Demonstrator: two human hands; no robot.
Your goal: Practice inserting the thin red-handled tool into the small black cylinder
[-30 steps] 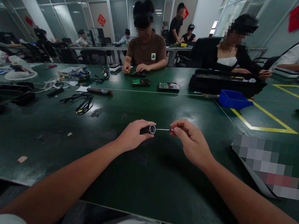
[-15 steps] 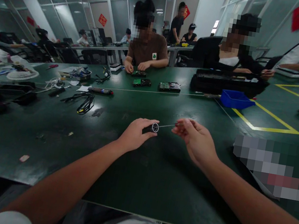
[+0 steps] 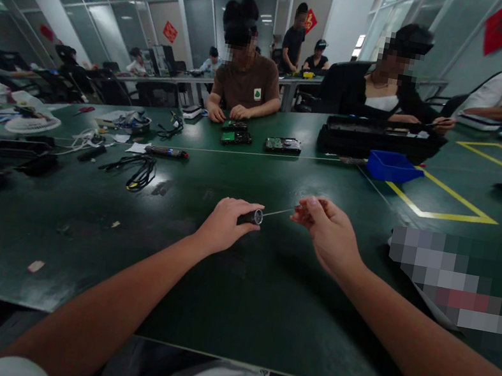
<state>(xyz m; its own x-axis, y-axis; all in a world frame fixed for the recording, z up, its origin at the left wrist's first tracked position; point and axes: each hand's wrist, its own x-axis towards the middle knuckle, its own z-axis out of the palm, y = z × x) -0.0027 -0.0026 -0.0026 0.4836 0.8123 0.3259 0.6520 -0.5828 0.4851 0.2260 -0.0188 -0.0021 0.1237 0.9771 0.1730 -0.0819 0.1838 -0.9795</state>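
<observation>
My left hand (image 3: 225, 225) is closed around a short dark cylinder (image 3: 250, 217) with a pale ring at its right end; it looks like a small flashlight, but I cannot be sure. Across from it, my right hand (image 3: 328, 231) pinches a thin, light rod (image 3: 280, 212), whose held end is hidden by the fingers. The rod's other end reaches the ringed end of the cylinder; whether it goes inside I cannot tell. Both hands are above the green tabletop (image 3: 221, 299).
A black cable coil (image 3: 140, 172) and a dark pen-like tool (image 3: 167, 152) lie to the left. Farther back are a circuit-board unit (image 3: 284, 144) and a blue bin (image 3: 391, 167). A blurred-out packet (image 3: 440, 273) lies right. Co-workers sit across the table.
The cylinder's ringed end has turned from facing me more toward the right. Both hands keep their grips and stay almost in place. The view has shifted slightly.
</observation>
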